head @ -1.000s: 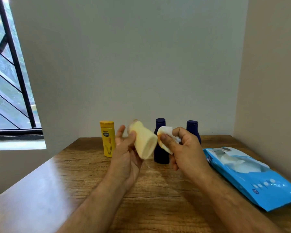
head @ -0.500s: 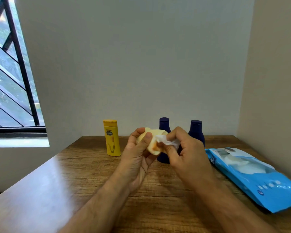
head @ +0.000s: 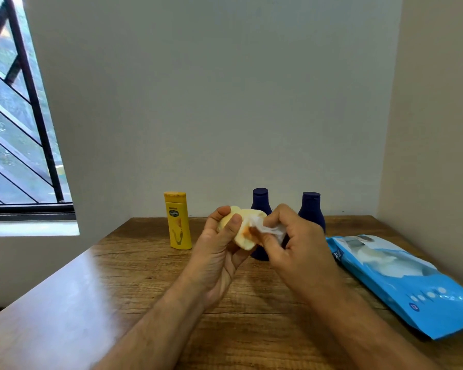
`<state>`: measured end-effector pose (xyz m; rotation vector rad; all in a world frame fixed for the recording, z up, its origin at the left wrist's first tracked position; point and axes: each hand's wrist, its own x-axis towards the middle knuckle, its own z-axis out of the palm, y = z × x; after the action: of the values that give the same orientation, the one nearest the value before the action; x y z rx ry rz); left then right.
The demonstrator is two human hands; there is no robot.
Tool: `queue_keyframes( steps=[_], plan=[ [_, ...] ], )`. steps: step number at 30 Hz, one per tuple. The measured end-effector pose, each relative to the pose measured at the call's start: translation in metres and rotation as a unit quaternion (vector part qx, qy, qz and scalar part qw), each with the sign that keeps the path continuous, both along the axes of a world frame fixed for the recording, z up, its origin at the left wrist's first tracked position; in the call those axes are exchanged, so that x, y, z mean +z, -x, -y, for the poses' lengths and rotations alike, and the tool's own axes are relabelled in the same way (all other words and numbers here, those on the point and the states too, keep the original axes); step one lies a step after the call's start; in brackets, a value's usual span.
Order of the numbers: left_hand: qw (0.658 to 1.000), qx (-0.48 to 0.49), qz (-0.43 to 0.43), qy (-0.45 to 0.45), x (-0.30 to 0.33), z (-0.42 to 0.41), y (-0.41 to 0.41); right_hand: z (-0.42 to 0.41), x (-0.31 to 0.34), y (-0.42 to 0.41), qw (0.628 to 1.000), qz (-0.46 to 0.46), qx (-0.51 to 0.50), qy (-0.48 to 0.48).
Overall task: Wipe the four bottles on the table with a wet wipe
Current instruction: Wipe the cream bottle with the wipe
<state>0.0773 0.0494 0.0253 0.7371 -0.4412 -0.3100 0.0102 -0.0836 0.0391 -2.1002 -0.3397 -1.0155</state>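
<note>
Four bottles in total: one yellow bottle (head: 179, 222), one cream bottle (head: 241, 231) and two dark blue ones. One wet wipe (head: 267, 228) was in use, one blue wipes pack (head: 401, 284) lay on the table (head: 91, 303).

Far left, off the table, was a window (head: 16, 129) with black bars. The yellow bottle stood upright near the table's far edge, left of centre, untouched. The left hand (head: 217, 260) held the cream bottle up above the table's middle, tilted, thumb and fingers curled round its body. The right hand (head: 297, 249) pinched the crumpled white wipe, fingers bent and closed on it, and pressed it against the cream bottle's right side; an orange smear showed where they met.

The first blue bottle (head: 260, 204) stood upright at the far edge behind both hands, its lower body mostly hidden by them. The second blue bottle (head: 311, 212) stood just right of it, partly covered by the right hand. The wipes pack lay flat along the table's right edge, flap open, well apart from the hands.
</note>
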Motion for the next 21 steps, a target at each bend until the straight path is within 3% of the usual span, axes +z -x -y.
queue_keyframes(
  steps=[4, 10, 21],
  plan=[
    [0.999, -0.029, -0.02, 0.018, -0.0027, 0.0025, 0.002, 0.0003, 0.0031, -0.001, 0.998, 0.027, -0.012, -0.059],
    [1.0, -0.012, -0.004, 0.012, -0.0013, 0.001, 0.0016, 0.0012, 0.0, 0.0003, 0.997, -0.05, 0.059, 0.028],
    [0.998, -0.04, -0.028, 0.035, -0.0009, -0.001, 0.0022, -0.0004, 0.0067, 0.0021, 0.998, 0.043, -0.003, -0.051]
  ],
)
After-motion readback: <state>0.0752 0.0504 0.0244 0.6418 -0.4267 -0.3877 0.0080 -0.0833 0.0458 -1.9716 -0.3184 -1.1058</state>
